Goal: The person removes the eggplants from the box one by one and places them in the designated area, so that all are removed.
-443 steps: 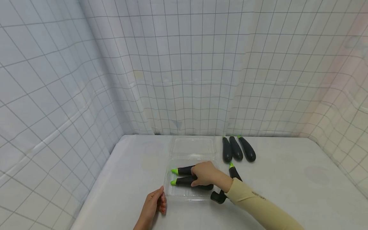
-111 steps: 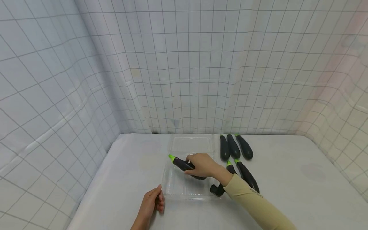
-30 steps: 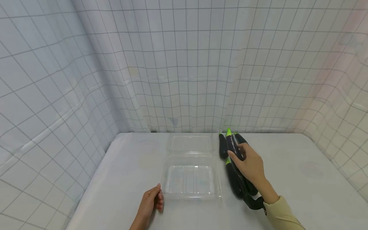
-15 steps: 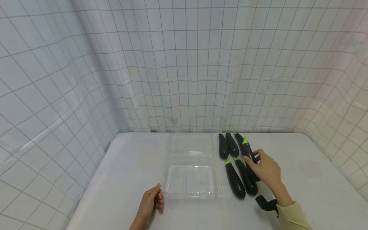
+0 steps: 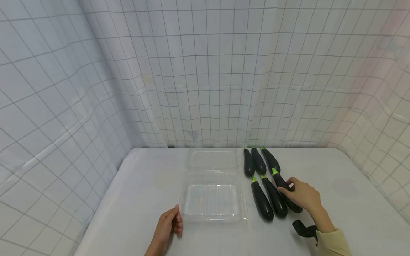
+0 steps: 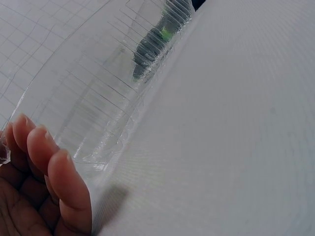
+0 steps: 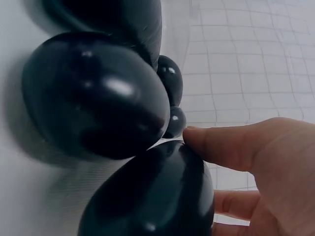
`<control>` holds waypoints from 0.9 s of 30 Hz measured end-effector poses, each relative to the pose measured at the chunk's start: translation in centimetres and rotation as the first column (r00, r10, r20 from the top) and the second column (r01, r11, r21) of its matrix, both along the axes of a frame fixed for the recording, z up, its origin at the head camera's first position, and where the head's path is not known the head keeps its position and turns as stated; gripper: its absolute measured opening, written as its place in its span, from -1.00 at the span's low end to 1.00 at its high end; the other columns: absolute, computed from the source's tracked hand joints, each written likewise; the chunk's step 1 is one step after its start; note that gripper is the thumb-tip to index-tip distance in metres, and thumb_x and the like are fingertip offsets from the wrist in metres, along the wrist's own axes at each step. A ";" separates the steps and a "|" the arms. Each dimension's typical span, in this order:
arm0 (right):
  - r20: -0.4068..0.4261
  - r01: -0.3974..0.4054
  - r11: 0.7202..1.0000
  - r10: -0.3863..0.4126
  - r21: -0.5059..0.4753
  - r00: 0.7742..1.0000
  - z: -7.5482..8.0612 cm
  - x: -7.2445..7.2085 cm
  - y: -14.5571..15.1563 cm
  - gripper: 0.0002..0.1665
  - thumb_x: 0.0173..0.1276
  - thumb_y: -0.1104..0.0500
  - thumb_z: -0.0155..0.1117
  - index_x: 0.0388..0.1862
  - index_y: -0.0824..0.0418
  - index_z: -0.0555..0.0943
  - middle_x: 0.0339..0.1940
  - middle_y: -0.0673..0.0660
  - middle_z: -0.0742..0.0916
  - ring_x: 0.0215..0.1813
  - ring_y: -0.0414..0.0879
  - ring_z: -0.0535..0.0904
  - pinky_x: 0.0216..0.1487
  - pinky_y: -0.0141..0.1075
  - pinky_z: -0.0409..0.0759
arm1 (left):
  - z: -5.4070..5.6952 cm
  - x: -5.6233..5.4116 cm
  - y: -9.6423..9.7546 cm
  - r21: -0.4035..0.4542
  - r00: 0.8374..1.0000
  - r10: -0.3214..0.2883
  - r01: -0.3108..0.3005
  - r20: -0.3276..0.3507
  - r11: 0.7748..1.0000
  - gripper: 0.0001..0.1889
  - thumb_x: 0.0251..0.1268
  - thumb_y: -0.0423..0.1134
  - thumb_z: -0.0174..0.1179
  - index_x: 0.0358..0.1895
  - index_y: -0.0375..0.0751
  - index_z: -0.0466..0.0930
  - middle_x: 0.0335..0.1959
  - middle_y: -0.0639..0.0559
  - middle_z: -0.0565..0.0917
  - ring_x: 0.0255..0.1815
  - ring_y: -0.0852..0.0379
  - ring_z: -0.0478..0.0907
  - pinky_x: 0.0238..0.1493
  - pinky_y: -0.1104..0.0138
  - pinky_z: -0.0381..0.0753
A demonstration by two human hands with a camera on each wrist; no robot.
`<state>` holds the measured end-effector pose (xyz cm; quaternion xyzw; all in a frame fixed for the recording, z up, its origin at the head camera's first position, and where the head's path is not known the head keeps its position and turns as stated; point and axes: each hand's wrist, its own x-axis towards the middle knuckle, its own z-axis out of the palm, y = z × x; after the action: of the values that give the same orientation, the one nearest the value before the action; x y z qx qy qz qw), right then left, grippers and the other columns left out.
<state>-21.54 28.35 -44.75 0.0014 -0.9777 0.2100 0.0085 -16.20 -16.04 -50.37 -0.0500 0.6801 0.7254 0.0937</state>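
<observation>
My right hand (image 5: 304, 193) pinches a dark eggplant (image 5: 294, 206) with a bright green stem end, between thumb and fingers. It lies low at the right end of the front row, beside two other eggplants (image 5: 262, 202). In the right wrist view, the thumb touches the glossy side of this eggplant (image 7: 147, 196), and another bulges close by. My left hand (image 5: 166, 225) holds the front left corner of a clear plastic clamshell box (image 5: 213, 217), its lid folded back. The left wrist view shows curled fingers (image 6: 66, 184) by the box wall (image 6: 88, 88); the exact grip is partly hidden.
Three more eggplants (image 5: 258, 161) lie in a back row, right of the box lid (image 5: 212, 161). A white table (image 5: 144, 192) carries everything. White grid-patterned curtains (image 5: 208, 89) enclose its back and sides. A black camera mount (image 5: 304, 229) sticks out at the right wrist.
Earlier, two eggplants lay in the box; both are now out, on the right. In the last second my right hand has carried one rightward and nearer, lowering it beside the front pair. Left hand unmoved.
</observation>
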 end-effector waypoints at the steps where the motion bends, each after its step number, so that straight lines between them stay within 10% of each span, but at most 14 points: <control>1: 0.009 -0.004 1.000 0.004 0.002 1.000 -0.1 0.0 0.1 -0.28 0.26 -0.33 0.17 -0.01 0.30 0.51 -0.22 0.23 0.70 -0.42 0.01 0.59 -0.54 -0.16 0.45 | 0.0 0.0 0.0 -0.002 1.000 0.000 0.000 0.001 1.000 -0.54 0.50 0.02 -0.12 -0.57 -0.18 0.36 -0.68 0.06 0.42 -0.72 0.22 0.37 -0.63 0.42 0.47; 27: 0.045 -0.047 0.998 0.049 -0.050 0.998 -1.5 -0.1 -0.1 -0.32 0.33 -0.22 0.16 -0.04 0.42 0.54 -0.24 0.29 0.69 -0.29 0.13 0.62 -0.37 -0.03 0.55 | 0.1 0.1 -0.1 0.023 1.000 0.000 0.000 0.009 1.000 -0.54 0.47 0.05 -0.08 -0.56 -0.18 0.36 -0.67 0.06 0.41 -0.71 0.23 0.35 -0.63 0.42 0.46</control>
<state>-21.65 28.28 -46.27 0.0197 -0.9719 0.2337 -0.0190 -16.12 -16.11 -50.29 -0.0521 0.6713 0.7330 0.0972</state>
